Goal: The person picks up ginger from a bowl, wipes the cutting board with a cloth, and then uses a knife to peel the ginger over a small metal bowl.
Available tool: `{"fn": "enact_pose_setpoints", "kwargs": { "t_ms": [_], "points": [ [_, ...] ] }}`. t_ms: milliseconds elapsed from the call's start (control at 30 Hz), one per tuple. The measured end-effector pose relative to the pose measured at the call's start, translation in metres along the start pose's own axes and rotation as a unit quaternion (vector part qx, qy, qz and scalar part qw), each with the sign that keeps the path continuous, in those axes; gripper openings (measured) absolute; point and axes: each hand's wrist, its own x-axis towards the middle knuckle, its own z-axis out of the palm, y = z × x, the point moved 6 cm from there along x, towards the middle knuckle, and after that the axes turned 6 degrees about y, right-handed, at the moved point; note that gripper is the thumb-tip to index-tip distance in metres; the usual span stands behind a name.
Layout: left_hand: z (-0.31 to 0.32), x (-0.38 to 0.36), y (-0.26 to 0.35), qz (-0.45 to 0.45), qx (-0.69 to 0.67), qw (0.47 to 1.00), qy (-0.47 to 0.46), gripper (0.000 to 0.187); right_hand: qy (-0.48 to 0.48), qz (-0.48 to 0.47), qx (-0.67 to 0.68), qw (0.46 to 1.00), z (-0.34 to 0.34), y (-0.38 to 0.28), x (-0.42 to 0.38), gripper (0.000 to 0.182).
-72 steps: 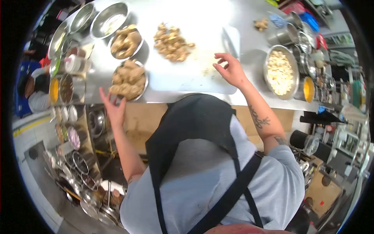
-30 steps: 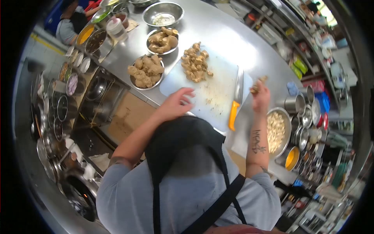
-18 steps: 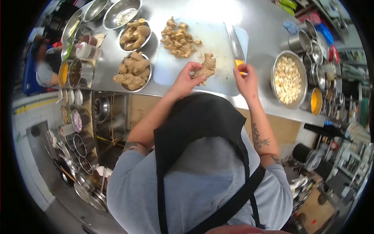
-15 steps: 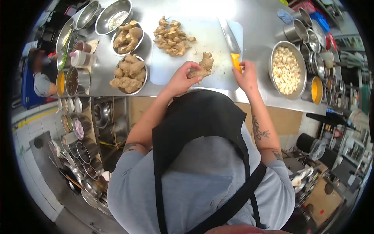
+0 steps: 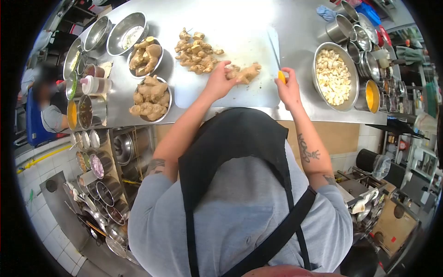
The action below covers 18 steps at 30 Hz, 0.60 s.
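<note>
A large piece of ginger root (image 5: 246,72) lies on the white cutting board (image 5: 249,94), and my left hand (image 5: 217,83) presses on its left end. My right hand (image 5: 288,87) grips the orange handle of a knife (image 5: 277,57), whose blade runs up the board's right side. A pile of cut ginger pieces (image 5: 194,47) sits at the board's far left. Two metal bowls of whole ginger, one near (image 5: 151,98) and one farther (image 5: 144,54), stand left of the board.
A steel bowl of pale chopped pieces (image 5: 333,78) stands right of the board, with metal cups and a pot of yellow sauce (image 5: 370,96) beyond it. Spice containers and empty steel bowls (image 5: 124,31) line the counter's left. Another person (image 5: 44,106) is at far left.
My right hand fetched a ginger root from the right, my left hand took hold of it on the board, and my right hand closed on the knife handle.
</note>
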Motion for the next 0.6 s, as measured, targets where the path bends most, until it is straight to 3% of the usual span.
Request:
{"fn": "enact_pose_setpoints", "kwargs": {
  "t_ms": [67,167,200,300,467,600],
  "points": [
    [0.022,0.021,-0.001,-0.014,-0.080,0.997,-0.019,0.065,-0.002,0.003,0.006,1.000,-0.010,-0.007,-0.015,0.033],
    [0.033,0.034,0.021,-0.023,-0.047,0.998,-0.022,0.056,-0.085,0.068,0.005,0.994,-0.017,-0.023,-0.035,0.024],
    [0.039,0.040,0.017,-0.007,-0.019,1.000,0.013,0.051,-0.078,-0.005,-0.081,0.994,-0.017,-0.018,-0.032,0.026],
    [0.049,0.053,0.005,0.010,0.045,0.998,0.046,0.051,-0.065,-0.078,-0.156,0.982,-0.010,-0.030,-0.042,0.028],
    [0.042,0.053,0.012,-0.027,0.009,0.998,0.057,0.056,-0.101,-0.089,-0.192,0.972,-0.015,-0.067,-0.051,0.032],
    [0.039,0.060,0.013,-0.027,0.022,0.998,0.045,0.058,-0.138,-0.099,-0.201,0.965,-0.030,-0.084,-0.067,0.047]
  ]
}}
